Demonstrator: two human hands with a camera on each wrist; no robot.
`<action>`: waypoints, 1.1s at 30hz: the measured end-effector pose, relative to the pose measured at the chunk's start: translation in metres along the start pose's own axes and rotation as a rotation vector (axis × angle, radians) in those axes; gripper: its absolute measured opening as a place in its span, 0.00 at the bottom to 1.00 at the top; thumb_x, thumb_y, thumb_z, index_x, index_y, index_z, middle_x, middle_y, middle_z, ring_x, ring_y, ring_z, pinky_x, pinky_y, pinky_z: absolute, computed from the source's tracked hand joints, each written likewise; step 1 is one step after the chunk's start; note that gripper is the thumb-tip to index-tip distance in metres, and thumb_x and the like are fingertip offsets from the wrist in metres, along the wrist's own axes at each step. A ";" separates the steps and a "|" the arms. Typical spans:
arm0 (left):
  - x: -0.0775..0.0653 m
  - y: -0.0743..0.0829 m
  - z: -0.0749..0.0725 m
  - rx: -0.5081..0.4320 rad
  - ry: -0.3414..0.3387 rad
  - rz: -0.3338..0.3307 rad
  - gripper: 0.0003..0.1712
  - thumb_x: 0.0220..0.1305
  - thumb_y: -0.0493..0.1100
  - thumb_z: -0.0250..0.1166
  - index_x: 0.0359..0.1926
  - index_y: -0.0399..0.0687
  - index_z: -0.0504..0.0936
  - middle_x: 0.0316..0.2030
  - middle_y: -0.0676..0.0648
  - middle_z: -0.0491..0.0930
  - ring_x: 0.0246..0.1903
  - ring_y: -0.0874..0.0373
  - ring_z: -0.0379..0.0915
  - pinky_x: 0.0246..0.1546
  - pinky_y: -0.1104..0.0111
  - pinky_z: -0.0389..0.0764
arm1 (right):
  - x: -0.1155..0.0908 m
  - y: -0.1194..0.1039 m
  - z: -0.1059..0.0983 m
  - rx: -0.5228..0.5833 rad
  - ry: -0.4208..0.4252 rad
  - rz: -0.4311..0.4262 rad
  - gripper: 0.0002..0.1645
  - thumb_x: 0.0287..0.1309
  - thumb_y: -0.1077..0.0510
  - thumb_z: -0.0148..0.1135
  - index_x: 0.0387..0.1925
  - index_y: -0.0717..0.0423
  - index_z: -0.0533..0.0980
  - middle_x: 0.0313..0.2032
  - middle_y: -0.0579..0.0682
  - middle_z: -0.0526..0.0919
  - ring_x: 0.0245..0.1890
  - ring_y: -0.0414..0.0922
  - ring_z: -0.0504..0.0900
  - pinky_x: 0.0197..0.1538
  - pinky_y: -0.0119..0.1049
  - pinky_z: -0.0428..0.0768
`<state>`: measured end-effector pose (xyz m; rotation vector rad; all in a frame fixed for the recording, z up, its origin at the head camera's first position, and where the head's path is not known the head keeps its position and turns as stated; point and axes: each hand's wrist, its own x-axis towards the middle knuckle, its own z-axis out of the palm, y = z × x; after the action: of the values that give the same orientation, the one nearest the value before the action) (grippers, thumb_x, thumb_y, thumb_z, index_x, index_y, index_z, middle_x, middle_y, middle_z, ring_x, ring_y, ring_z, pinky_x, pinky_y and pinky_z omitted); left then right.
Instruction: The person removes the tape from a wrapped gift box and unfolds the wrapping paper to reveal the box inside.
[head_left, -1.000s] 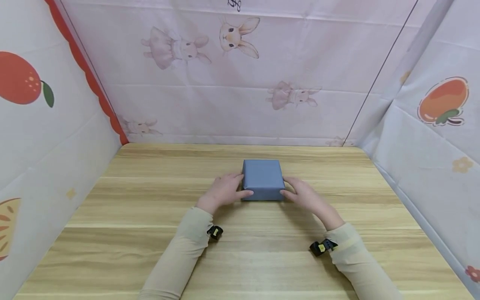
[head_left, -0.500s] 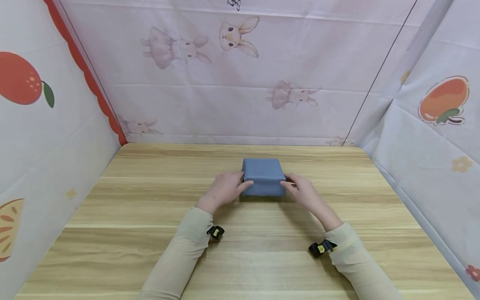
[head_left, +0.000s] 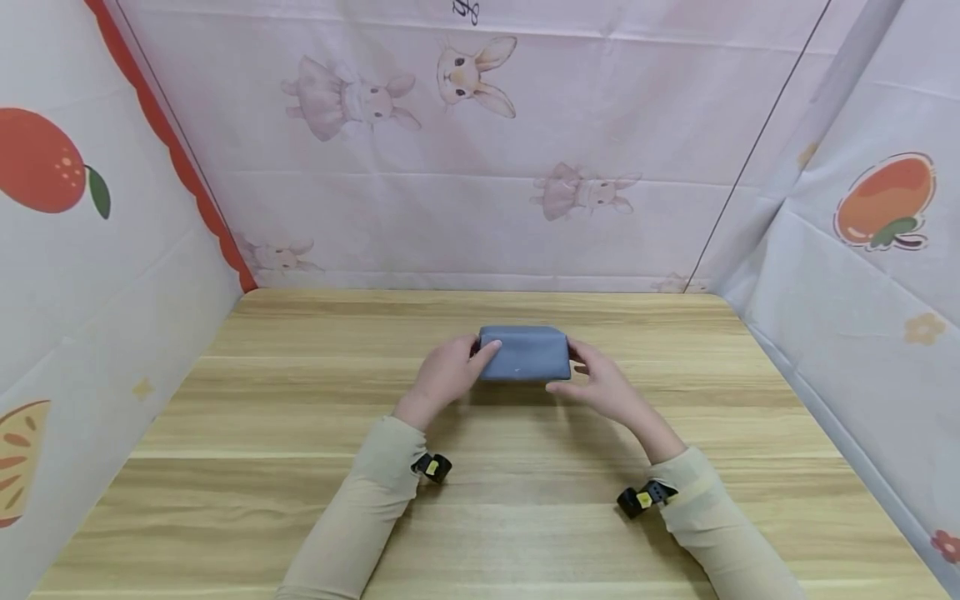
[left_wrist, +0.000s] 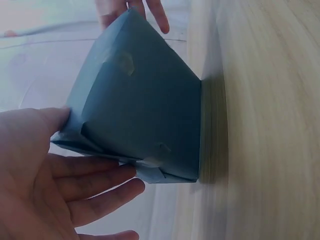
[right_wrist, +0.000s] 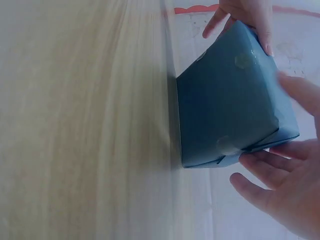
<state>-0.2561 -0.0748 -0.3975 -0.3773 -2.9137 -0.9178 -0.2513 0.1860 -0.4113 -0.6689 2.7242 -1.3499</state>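
A box wrapped in blue paper (head_left: 525, 357) is tipped up on the table, its far edge down and its near side raised. Both wrist views show its taped underside (left_wrist: 140, 110). My left hand (head_left: 444, 373) grips the left end, thumb on the side facing me and fingers at the end's folded paper. At the right end, my right hand (head_left: 603, 385) touches the box with its fingers; its thumb (right_wrist: 300, 92) stands off the paper. The inside of the box is hidden by the wrapping.
The wood-grain table (head_left: 300, 492) spreads out around the box. A pink rabbit-print cloth (head_left: 480, 200) hangs behind it. Fruit-print cloths rise at the left (head_left: 112, 275) and right (head_left: 847, 292). Each wrist wears a small black camera.
The box has gone from flat to tilted, its near side rising and its top turning away. My left thumb has moved up with it. My right thumb has come off the box.
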 end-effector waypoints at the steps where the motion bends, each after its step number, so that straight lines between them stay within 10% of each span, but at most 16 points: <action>1: 0.000 0.000 0.000 -0.009 0.010 -0.007 0.29 0.72 0.65 0.47 0.31 0.47 0.76 0.26 0.48 0.76 0.27 0.55 0.71 0.31 0.63 0.73 | 0.000 0.001 0.001 -0.011 -0.005 -0.019 0.51 0.55 0.55 0.71 0.72 0.65 0.55 0.66 0.66 0.68 0.66 0.62 0.69 0.64 0.56 0.71; 12: -0.001 -0.001 -0.001 -0.090 0.039 0.007 0.28 0.72 0.65 0.47 0.31 0.47 0.74 0.24 0.47 0.74 0.25 0.55 0.68 0.28 0.64 0.70 | -0.002 -0.003 0.001 0.056 0.077 -0.058 0.43 0.58 0.67 0.65 0.71 0.69 0.56 0.63 0.71 0.70 0.62 0.64 0.73 0.62 0.54 0.74; 20: -0.002 0.003 -0.003 -0.210 0.046 0.028 0.43 0.66 0.73 0.47 0.70 0.50 0.66 0.55 0.46 0.81 0.54 0.53 0.78 0.54 0.55 0.78 | -0.001 -0.004 -0.002 0.113 0.182 0.003 0.36 0.65 0.59 0.61 0.69 0.66 0.61 0.59 0.68 0.76 0.59 0.59 0.77 0.58 0.47 0.78; 33: -0.002 0.005 0.000 -0.146 0.143 0.165 0.34 0.66 0.56 0.63 0.69 0.49 0.69 0.47 0.46 0.85 0.50 0.53 0.81 0.47 0.58 0.81 | -0.004 -0.004 -0.003 0.088 0.344 0.063 0.29 0.67 0.49 0.59 0.61 0.63 0.72 0.53 0.63 0.82 0.54 0.55 0.82 0.56 0.48 0.79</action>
<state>-0.2526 -0.0710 -0.3949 -0.5285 -2.6503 -1.0856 -0.2466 0.1877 -0.4068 -0.3694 2.8835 -1.6988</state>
